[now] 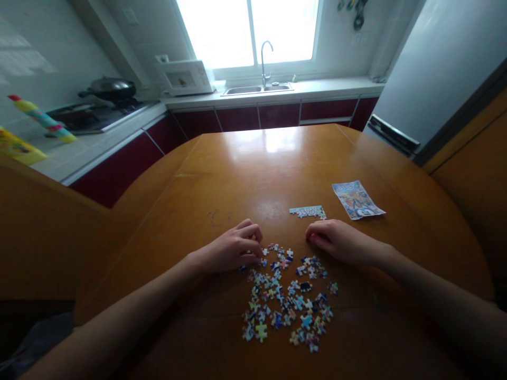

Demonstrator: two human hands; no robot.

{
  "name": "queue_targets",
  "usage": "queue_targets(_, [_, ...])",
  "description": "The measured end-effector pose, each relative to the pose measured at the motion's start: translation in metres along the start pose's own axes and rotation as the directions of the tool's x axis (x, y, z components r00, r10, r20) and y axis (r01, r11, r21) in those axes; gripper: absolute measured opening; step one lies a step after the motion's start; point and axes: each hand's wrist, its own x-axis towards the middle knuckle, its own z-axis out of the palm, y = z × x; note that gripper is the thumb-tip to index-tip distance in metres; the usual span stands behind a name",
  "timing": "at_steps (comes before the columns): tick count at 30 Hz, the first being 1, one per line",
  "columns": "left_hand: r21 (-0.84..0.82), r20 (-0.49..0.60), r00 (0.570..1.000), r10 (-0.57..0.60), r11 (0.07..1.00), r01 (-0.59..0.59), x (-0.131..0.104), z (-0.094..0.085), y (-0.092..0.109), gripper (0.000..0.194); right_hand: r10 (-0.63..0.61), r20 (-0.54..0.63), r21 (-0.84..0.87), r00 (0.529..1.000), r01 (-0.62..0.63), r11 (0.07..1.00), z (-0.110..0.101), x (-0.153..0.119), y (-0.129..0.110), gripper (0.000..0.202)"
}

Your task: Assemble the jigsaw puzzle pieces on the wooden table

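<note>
Loose jigsaw puzzle pieces (277, 282) lie in a spread pile on the wooden table in front of me. My left hand (237, 247) is at the pile's upper left edge, fingers bent and somewhat apart, the fingertips touching or just over a few pieces. To the right of the pile, my right hand (336, 241) rests on the table with its fingers curled together; anything inside them is hidden. Just beyond that hand is a joined section of puzzle (307, 211), with a straight top edge and an uneven lower one. A printed picture sheet (356, 199) lies farther right.
The rounded wooden table (253, 174) fills the foreground. Behind it run a counter with a sink (257, 89) and a white microwave (185, 78). A pan (111, 88) sits on the stove at left, near a bottle (43, 120). A fridge (431, 68) stands at right.
</note>
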Motion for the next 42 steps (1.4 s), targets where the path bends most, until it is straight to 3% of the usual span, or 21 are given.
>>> queue_targets(3, [-0.006,-0.008,1.000,0.012,1.000,-0.012,-0.001,-0.001,0.000,0.009,0.002,0.000,-0.002,1.000,-0.002,1.000,-0.001,0.000,-0.001,0.020])
queue_targets(8, [0.014,0.076,0.995,0.063,0.998,-0.064,-0.002,-0.004,0.004,0.033,0.009,0.008,-0.003,1.000,-0.009,1.000,-0.001,0.000,-0.001,0.020])
queue_targets(11, [0.050,0.120,0.992,0.046,0.997,-0.052,-0.002,-0.005,0.006,0.037,0.006,0.007,-0.005,1.000,-0.006,1.000,-0.002,0.000,-0.002,0.020])
queue_targets(22, [0.078,0.097,0.995,0.002,0.997,-0.010,0.002,-0.008,0.012,0.021,-0.006,-0.014,-0.009,1.000,0.006,1.000,-0.001,0.000,-0.003,0.020])
queue_targets(29, [-0.105,0.080,0.997,-0.015,0.994,0.023,-0.003,-0.013,0.003,0.009,-0.030,0.008,-0.015,1.000,0.030,0.999,-0.007,-0.006,-0.008,0.019])
queue_targets(32, [-0.164,-0.001,0.998,-0.064,0.984,0.063,-0.005,-0.016,-0.001,0.007,-0.019,-0.088,-0.009,0.996,0.018,1.000,-0.013,-0.006,-0.008,0.018])
queue_targets(34, [-0.182,-0.097,0.990,-0.105,0.979,0.086,-0.004,-0.017,-0.003,0.007,0.022,-0.282,0.030,0.959,-0.014,0.999,-0.017,-0.004,-0.006,0.020])
queue_targets(37, [-0.173,-0.216,0.965,-0.151,0.978,0.114,0.004,-0.020,-0.004,0.020,0.122,-0.559,0.128,0.820,-0.061,0.990,-0.023,0.000,0.001,0.023])
queue_targets(39, [-0.168,-0.278,0.945,-0.170,0.978,0.127,0.014,-0.020,-0.005,0.020,0.179,-0.649,0.181,0.739,-0.078,0.980,-0.025,0.003,0.007,0.023])
queue_targets(42, [-0.194,-0.344,0.911,-0.227,0.967,0.167,0.035,-0.016,-0.011,0.015,0.206,-0.678,0.207,0.706,-0.085,0.975,-0.027,0.007,0.016,0.022])
